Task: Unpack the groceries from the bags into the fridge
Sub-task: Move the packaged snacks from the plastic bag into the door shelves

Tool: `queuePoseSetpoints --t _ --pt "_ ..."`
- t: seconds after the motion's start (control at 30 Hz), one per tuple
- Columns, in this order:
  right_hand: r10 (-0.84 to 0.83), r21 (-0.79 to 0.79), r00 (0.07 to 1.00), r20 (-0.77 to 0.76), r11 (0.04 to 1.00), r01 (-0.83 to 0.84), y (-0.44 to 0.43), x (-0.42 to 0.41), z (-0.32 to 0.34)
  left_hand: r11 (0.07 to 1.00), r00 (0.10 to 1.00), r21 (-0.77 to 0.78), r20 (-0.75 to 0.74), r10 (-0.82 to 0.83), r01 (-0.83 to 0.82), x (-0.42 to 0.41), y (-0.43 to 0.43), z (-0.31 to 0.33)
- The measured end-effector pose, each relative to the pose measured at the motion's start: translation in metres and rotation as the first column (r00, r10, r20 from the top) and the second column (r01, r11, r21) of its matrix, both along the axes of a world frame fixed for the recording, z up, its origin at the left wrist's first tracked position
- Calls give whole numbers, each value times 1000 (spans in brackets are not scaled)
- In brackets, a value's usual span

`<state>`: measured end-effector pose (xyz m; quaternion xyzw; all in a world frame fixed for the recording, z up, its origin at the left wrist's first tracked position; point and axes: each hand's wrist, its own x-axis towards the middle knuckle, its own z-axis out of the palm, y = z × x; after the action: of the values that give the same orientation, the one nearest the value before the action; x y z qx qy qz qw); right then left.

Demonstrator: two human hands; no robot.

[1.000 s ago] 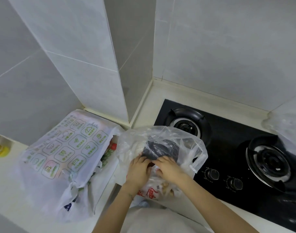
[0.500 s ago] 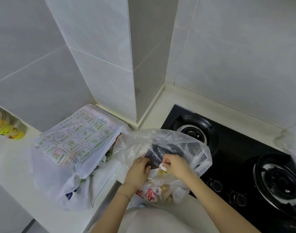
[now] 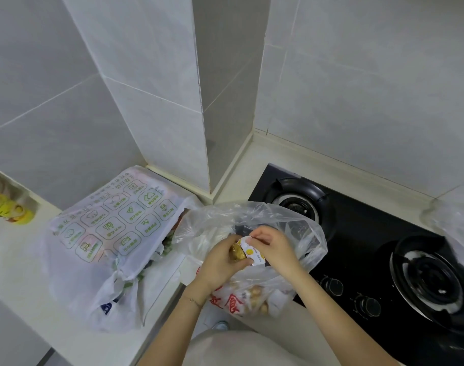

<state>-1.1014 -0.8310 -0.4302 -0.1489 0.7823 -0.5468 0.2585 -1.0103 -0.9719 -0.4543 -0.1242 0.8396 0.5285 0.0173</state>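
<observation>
Both hands, left and right, now grip a small packet, seemingly a snack, lifted above the clear bag on the white counter beside the stove; grey tiled walls behind.

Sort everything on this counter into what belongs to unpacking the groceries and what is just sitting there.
Part of the job:
- small gold-and-white packet, held by left hand and right hand
- clear plastic bag
- bag with red print
- white bag with green icons

Just sitting there:
- black gas hob
- yellow-labelled bottle
- countertop
</observation>
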Motion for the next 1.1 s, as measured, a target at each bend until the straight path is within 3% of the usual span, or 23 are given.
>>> queuePoseSetpoints --t 0.2,0.33,0.47,0.57,0.8,0.93,1.1 --pt "-13 31 1000 18 999 12 2 -3 -8 976 976 30 31 216 -217 7 -1 7" --pt "66 216 998 -26 975 -59 7 -4 -26 932 945 156 78 318 -327 16 -6 6" --pt "335 497 942 -24 821 -279 -3 0 -44 872 913 272 134 385 -407 20 -11 7" --pt "501 594 864 51 680 -429 -14 4 -60 833 897 332 163 411 -442 20 -11 11" --pt "647 792 760 66 429 -434 -27 10 -64 832 891 317 183 416 -454 26 -15 16" --pt "609 784 792 35 475 -400 -26 11 -66 838 885 289 200 420 -463 28 -17 17" --pt "439 694 898 -14 651 -308 -19 7 -57 833 881 289 192 433 -472 29 -21 17"
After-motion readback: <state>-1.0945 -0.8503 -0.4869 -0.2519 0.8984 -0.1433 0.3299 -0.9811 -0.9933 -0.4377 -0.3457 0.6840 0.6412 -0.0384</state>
